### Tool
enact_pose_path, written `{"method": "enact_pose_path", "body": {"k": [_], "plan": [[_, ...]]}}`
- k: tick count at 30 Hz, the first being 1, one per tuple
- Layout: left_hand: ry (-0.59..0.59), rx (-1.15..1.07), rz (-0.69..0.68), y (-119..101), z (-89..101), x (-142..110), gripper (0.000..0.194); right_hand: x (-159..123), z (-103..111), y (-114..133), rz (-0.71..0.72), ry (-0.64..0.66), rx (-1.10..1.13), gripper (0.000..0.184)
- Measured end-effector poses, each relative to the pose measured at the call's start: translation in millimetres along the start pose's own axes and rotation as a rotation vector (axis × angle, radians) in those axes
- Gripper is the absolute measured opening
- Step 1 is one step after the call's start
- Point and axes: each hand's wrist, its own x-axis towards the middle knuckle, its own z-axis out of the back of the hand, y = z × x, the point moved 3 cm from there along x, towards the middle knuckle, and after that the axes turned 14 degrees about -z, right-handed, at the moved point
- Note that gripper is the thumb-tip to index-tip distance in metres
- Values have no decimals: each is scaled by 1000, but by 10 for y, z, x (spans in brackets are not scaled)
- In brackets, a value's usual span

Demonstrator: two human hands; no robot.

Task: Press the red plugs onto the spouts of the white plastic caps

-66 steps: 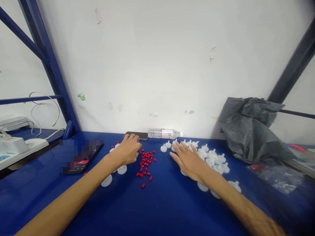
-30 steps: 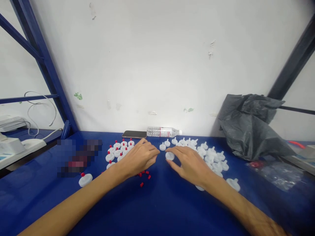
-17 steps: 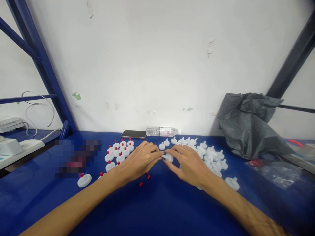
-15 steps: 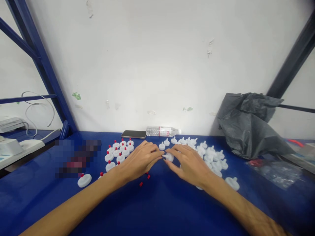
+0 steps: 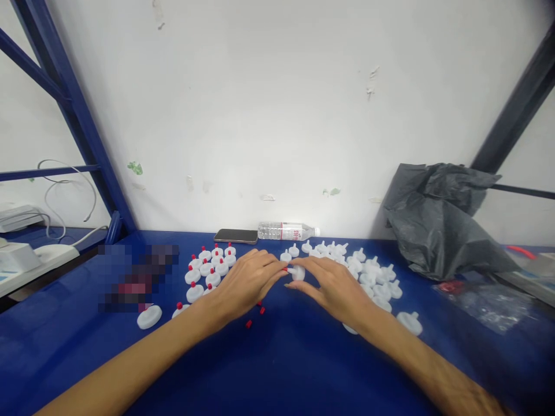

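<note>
My left hand (image 5: pixel 254 280) is closed, thumb and fingertips pinching a small red tip cap (image 5: pixel 285 269) at the spout of a white nozzle cap (image 5: pixel 298 273). My right hand (image 5: pixel 333 286) curves round that nozzle cap from the other side, its thumb a little lower and partly apart from it. Beside my left forearm stand several white nozzle caps with red tips (image 5: pixel 193 276). To the right of my right hand lies a cluster of bare-spouted white nozzle caps (image 5: pixel 372 267). A few loose red tip caps (image 5: pixel 248 324) rest below my left hand.
At the back against the wall lie a phone (image 5: pixel 236 236) and a plastic bottle (image 5: pixel 286 231). A grey plastic bag (image 5: pixel 442 225) slumps at the right, with a clear plastic bag (image 5: pixel 489 306) before it. Blue frame posts (image 5: pixel 82 115) rise at the left.
A red tip now shows at the spout between my fingertips. The nozzle cap has tilted or shifted slightly, and my right thumb has moved a little down and left.
</note>
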Motion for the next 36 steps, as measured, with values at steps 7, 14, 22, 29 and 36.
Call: {"method": "enact_pose_path", "body": {"k": [7, 14, 22, 29, 36], "plan": [[-6, -91, 18, -71, 63, 42, 25, -88, -45, 41, 96, -111, 35, 43], [42, -202, 202, -111, 37, 13, 28, -118, 0, 127, 123, -159, 9, 46], [62, -356, 291, -124, 5, -11, 30, -142, 37, 228, 222, -237, -81, 37], [46, -416, 351, -131, 145, 90, 35, -137, 51, 250, 207, -276, -91, 42], [-51, -508, 498, 145, 255, 143, 27, -46, 118, 222, -29, -239, 69, 44]]}}
